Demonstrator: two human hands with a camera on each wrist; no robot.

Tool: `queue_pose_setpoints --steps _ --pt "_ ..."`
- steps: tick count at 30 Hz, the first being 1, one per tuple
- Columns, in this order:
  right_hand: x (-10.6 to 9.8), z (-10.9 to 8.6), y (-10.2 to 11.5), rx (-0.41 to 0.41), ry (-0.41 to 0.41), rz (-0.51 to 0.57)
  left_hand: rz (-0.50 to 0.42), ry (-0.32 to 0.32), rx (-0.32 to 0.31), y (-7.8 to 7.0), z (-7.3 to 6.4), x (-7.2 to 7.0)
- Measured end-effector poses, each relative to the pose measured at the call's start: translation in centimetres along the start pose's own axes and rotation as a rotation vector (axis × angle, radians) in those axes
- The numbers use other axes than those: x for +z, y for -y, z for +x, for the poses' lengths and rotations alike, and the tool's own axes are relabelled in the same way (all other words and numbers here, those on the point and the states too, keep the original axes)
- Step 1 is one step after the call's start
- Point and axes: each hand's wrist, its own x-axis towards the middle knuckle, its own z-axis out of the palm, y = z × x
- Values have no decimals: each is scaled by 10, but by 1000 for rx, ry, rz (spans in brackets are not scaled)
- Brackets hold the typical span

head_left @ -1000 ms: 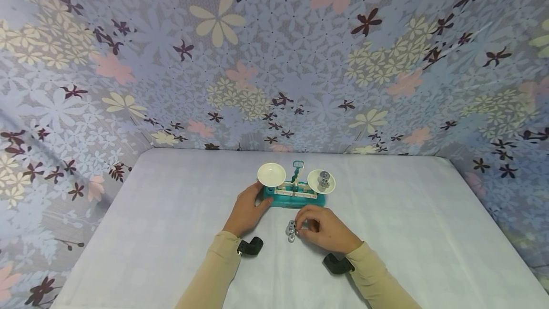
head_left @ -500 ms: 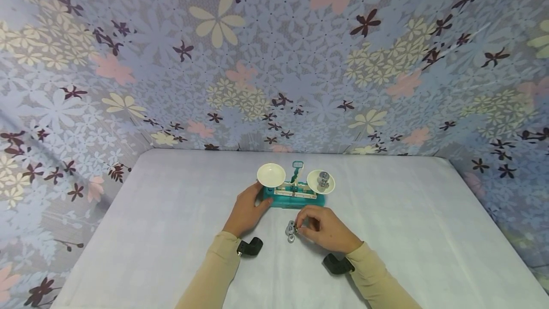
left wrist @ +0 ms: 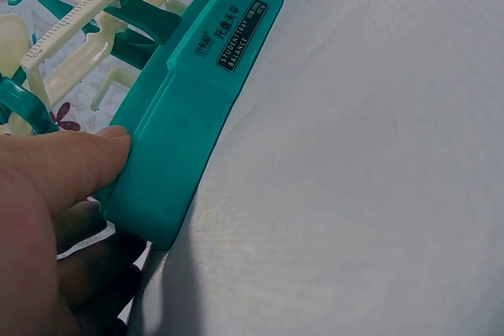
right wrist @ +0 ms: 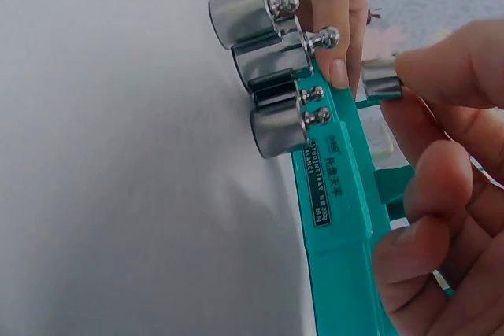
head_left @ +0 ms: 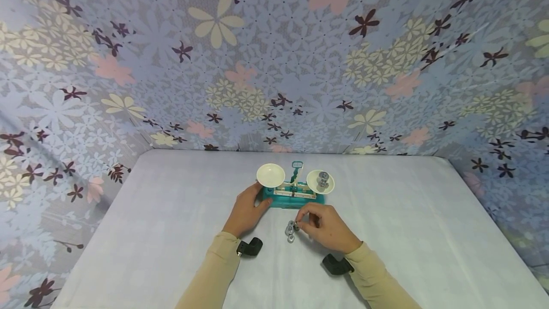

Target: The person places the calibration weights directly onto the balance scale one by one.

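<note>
A teal student tray balance (head_left: 296,201) stands on the table, a cream pan at each end. My left hand (head_left: 246,209) holds the left end of its base, the thumb (left wrist: 87,159) lying against the teal edge. In front of the balance, my right hand (head_left: 329,228) pinches a small silver calibration weight (right wrist: 382,78) between thumb and fingertip. Just left of it, several knobbed metal weights (right wrist: 272,64) stand in a tight cluster on the cloth. More weights (head_left: 323,180) sit in the right pan (head_left: 311,182). Nothing lies in the left pan (head_left: 270,175).
A pale cloth covers the table (head_left: 180,213). Floral fabric (head_left: 274,61) hangs behind the table and at both sides. A black wrist camera (head_left: 250,247) is strapped to the left wrist, another camera (head_left: 337,265) to the right.
The right fingers have risen slightly with the pinched weight, beside the cluster. My left hand has stayed on the balance base, and the weights in the right pan look unchanged.
</note>
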Motion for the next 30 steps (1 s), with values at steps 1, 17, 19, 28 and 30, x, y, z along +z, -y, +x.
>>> queue_pose_setpoints --steps 1,17,19,28,30 --pt "0 0 1 -5 -9 -5 1 0 -1 0 0 0" --pt "0 1 8 -88 -125 -25 -1 -11 2 -2 -1 1" --pt "0 1 9 -97 -138 -28 5 -8 0 -2 -1 1" --pt "0 3 14 -74 -184 -52 1 -4 7 -2 -1 -1" --pt "0 3 14 -82 -194 -55 -2 -5 3 -2 -1 -1"
